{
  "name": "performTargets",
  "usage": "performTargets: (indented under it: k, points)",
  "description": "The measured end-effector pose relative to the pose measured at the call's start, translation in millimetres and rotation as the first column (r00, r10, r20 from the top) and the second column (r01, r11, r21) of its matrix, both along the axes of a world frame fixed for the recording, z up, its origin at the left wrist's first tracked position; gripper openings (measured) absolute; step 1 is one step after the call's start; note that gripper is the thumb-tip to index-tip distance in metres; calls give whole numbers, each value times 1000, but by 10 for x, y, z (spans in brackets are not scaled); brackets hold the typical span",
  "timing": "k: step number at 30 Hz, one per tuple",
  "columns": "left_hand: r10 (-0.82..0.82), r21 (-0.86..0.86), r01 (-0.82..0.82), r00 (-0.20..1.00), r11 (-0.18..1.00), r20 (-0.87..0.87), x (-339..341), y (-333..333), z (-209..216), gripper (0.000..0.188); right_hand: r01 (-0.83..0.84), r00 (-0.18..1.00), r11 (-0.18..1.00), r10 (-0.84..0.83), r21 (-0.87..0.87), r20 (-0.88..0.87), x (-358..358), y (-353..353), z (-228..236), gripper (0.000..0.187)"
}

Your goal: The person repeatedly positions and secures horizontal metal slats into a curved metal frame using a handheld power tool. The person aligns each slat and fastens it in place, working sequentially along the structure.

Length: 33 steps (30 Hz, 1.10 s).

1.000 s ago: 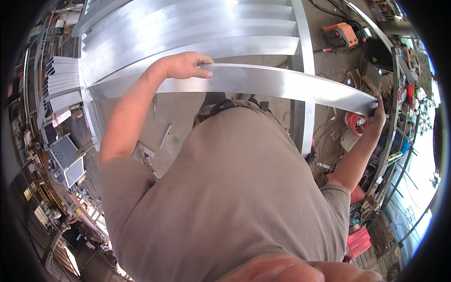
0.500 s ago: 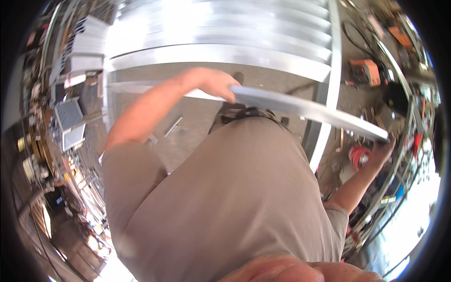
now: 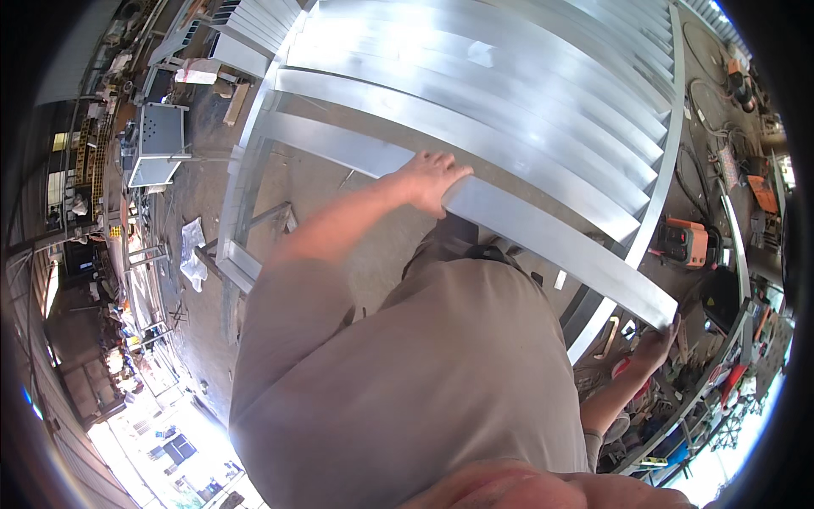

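A long, flat, silver metal slat point(image 3: 543, 233) is gripped near its middle by the left hand point(image 3: 431, 180), fingers wrapped over its far edge. Its right end is held at the corner by the right hand point(image 3: 657, 343), whose fingers are partly hidden. The slat is held across the near part of a silver metal frame point(image 3: 665, 170), its right end projecting past the frame's right rail; whether it rests there cannot be told. It is judged stiff, fairly light and slippery-faced, best held by its edges, at middle and end. Beyond it, broad silver slats point(image 3: 500, 136) span the frame; right of the frame, an orange boxy machine point(image 3: 683, 242) is seen.
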<state>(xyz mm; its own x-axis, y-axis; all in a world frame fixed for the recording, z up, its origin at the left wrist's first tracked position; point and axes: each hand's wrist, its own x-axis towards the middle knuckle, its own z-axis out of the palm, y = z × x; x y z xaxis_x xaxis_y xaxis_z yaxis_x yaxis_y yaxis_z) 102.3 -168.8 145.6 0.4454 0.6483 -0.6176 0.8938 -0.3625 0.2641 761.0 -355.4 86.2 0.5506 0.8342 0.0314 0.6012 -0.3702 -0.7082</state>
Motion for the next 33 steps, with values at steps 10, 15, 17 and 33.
performTargets:
  k: [10,15,17,33]
  points:
    - [5,507,8,1000,862,-24,-1121,235,-920,94,210,605,976,-173,-53,-777,-1043,32,-927,35]
    - [-19,510,-26,996,860,83,-1291,306,-1204,75,662,-106,695,-284,-281,-953,-1376,206,-1096,37]
    - [366,420,-433,901,798,234,-1253,261,-1280,62,609,26,732,-402,-304,-915,-1481,264,-1214,33]
    - [3,449,17,999,893,-45,-1001,585,-1287,93,708,-210,582,-366,-399,-907,-2133,1190,-1220,53]
